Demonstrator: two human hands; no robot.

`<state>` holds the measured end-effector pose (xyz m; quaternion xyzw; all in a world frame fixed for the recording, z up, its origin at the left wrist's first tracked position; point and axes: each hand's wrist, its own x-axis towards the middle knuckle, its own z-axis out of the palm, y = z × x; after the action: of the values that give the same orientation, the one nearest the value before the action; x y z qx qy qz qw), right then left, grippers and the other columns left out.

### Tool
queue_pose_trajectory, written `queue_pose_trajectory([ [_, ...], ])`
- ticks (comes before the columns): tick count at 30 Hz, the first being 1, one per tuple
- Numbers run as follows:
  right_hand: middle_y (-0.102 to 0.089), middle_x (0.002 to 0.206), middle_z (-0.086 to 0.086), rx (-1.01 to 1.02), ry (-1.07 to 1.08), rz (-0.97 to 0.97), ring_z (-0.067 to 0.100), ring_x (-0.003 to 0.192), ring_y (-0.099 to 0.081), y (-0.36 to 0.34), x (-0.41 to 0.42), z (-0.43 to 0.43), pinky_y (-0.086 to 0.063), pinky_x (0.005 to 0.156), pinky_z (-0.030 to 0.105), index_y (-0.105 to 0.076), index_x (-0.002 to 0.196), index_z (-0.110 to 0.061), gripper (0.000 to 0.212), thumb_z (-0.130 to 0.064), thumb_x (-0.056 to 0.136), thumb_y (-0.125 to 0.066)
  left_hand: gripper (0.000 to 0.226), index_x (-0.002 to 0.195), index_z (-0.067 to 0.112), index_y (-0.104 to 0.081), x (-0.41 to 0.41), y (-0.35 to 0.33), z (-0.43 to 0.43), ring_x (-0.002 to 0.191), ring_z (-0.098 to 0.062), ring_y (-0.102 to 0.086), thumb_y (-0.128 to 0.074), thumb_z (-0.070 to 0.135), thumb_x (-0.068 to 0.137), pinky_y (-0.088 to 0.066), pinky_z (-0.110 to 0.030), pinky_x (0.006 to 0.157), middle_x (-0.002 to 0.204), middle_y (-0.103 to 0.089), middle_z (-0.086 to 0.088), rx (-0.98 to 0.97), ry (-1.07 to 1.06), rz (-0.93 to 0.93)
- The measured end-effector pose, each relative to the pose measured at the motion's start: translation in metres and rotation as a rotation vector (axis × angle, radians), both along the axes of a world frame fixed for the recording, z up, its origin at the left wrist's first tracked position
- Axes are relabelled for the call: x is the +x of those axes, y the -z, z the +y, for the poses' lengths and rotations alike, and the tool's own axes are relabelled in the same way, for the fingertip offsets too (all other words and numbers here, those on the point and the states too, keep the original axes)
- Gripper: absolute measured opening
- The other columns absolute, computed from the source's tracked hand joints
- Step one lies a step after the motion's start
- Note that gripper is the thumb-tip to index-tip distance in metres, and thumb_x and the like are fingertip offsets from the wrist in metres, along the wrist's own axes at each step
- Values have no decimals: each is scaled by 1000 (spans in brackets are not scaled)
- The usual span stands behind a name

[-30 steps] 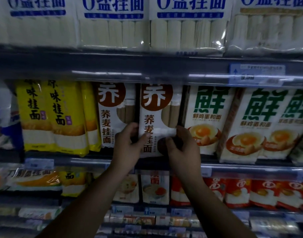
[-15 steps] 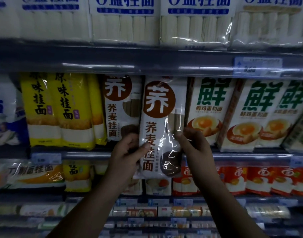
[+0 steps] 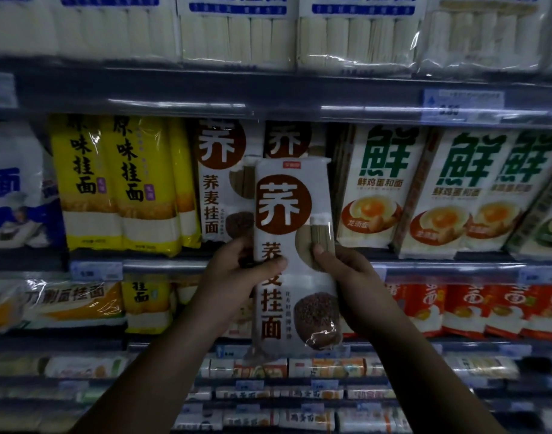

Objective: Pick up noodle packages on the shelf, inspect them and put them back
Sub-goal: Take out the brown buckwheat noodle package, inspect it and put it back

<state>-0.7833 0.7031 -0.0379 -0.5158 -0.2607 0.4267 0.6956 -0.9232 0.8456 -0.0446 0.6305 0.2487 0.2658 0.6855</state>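
**Middle shelf (image 3: 162, 267), left to right**

1. Blue-and-white packs (image 3: 15, 189): far left, upright, cut off by the frame edge.
2. Yellow noodle packs (image 3: 118, 186): three side by side, upright and touching, with black lettering.
3. Shelved buckwheat packs (image 3: 220, 183): white with a brown disc, standing just beside the yellow ones. Another of the same kind shows behind the top of item 5.
4. Left hand (image 3: 237, 277): it grips the left edge of item 5 near mid-height. The thumb lies across the printed front and the fingers curl behind.
5. Held noodle package (image 3: 295, 220): white with a brown disc, brown characters and a clear window showing dark noodles.
   - It is off the shelf and held in front of it, between both hands.
   - It is upright and leans very slightly.
   - Its top overlaps the shelved buckwheat row, and its bottom hangs below the rail of the shelf beneath.
6. Right hand (image 3: 353, 277): it grips the right edge of item 5. The thumb presses beside the clear window and the fingers wrap behind.
7. Egg noodle packs (image 3: 465, 189): white with green lettering and an egg picture. They lean leftward in a row that runs to the right frame edge.

**Other levels**

- Top shelf: pale noodle packs (image 3: 237, 36) with blue labels. A price tag (image 3: 462, 103) sits on the rail at right.
- Lower shelf: orange-and-yellow packs (image 3: 74, 302) at left and red packs (image 3: 487, 308) at right.
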Motion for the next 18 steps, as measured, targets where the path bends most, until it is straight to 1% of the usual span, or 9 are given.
queue_pose_trajectory([
  [2, -79, 119, 19, -4, 11, 10, 34, 111, -77, 0, 1, -2, -64, 92, 42, -71, 122, -3, 34, -26, 105, -53, 39, 115, 18, -73, -4, 4, -3, 101, -22, -76, -81, 20, 77, -59, -48, 91, 109, -80, -2, -9, 0, -12],
  [5, -78, 121, 18, -4, 97, -42, 35, 113, -75, 1, 4, -3, -61, 97, 48, -70, 126, -5, 36, -31, 103, -58, 47, 117, 17, -72, -9, 10, -8, 103, -24, -76, -79, 25, 70, -59, -46, 89, 112, -79, -4, -9, 49, -19],
  [8, -78, 120, 17, 10, 135, -81, 36, 114, -75, 4, 4, -6, -61, 91, 45, -70, 125, -3, 34, -27, 104, -57, 44, 113, 19, -73, -14, 14, -9, 101, -26, -76, -78, 27, 69, -60, -44, 84, 109, -80, -4, -15, 94, 21],
  [10, -78, 121, 20, 17, 138, -67, 39, 114, -74, 6, 3, -8, -61, 88, 44, -69, 124, -1, 33, -23, 105, -55, 44, 113, 21, -73, -16, 15, -3, 101, -27, -76, -80, 34, 72, -58, -51, 90, 109, -80, -5, -34, 106, 66],
  [13, -75, 118, 27, -1, 137, -65, 47, 111, -72, 7, 1, -8, -62, 88, 52, -71, 118, 3, 31, -22, 105, -57, 54, 119, 20, -71, -17, 12, 5, 105, -29, -75, -78, 51, 75, -53, -59, 99, 111, -79, -6, -62, 75, 102],
  [14, -76, 115, 27, -1, 128, -67, 45, 106, -74, 6, -1, -7, -64, 82, 47, -72, 114, 4, 30, -20, 105, -57, 59, 119, 19, -71, -16, 9, 6, 107, -30, -74, -78, 56, 73, -53, -57, 99, 111, -79, -6, -79, 48, 89],
  [16, -79, 104, 21, 0, 93, -79, 33, 90, -77, 6, -6, -6, -63, 70, 35, -73, 109, 2, 28, -18, 105, -55, 65, 119, 20, -71, -12, 1, 6, 110, -29, -73, -80, 58, 66, -55, -51, 97, 111, -79, -4, -98, -8, 18],
  [17, -79, 101, 19, -7, 74, -85, 30, 88, -77, 7, -8, -5, -62, 69, 34, -74, 109, 2, 27, -17, 105, -55, 66, 119, 22, -71, -10, -4, 7, 110, -27, -73, -81, 57, 64, -55, -49, 96, 112, -79, -2, -102, -28, -23],
  [18, -79, 103, 21, -15, 53, -91, 32, 89, -77, 9, -10, -5, -62, 73, 37, -73, 110, 3, 28, -18, 105, -56, 64, 120, 25, -71, -8, -8, 7, 110, -25, -74, -82, 55, 64, -56, -48, 95, 114, -78, -1, -101, -45, -55],
])
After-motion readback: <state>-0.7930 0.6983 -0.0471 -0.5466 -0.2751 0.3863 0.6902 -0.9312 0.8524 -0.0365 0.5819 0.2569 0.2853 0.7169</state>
